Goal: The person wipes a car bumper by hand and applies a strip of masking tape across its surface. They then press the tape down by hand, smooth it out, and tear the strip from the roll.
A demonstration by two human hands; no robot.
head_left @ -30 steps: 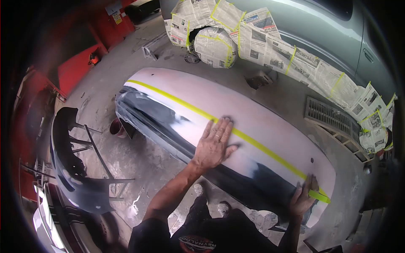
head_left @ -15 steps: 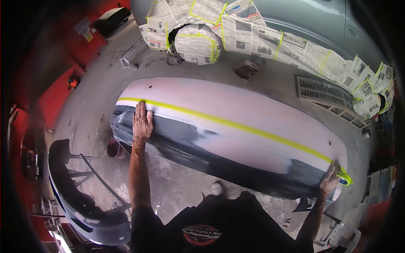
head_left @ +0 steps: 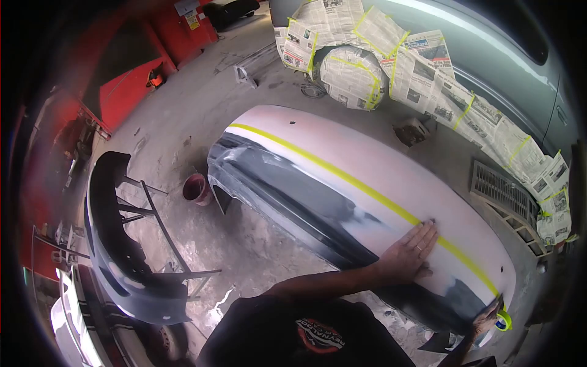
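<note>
Left hand (head_left: 408, 254) flat on bumper (head_left: 367, 183), concrete floor (head_left: 202, 116)

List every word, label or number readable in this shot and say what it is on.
Shirt logo: lettering upside down and too blurred to read.
Newspapers masking the car: print too small; one blue masthead, unreadable.
Yellow sign on the red wall: too blurred.
Yellow tape on the bumper: no text.

Primed bumper (head_left: 342, 177) lying lengthwise, yellow masking tape (head_left: 367, 192) along it
</note>
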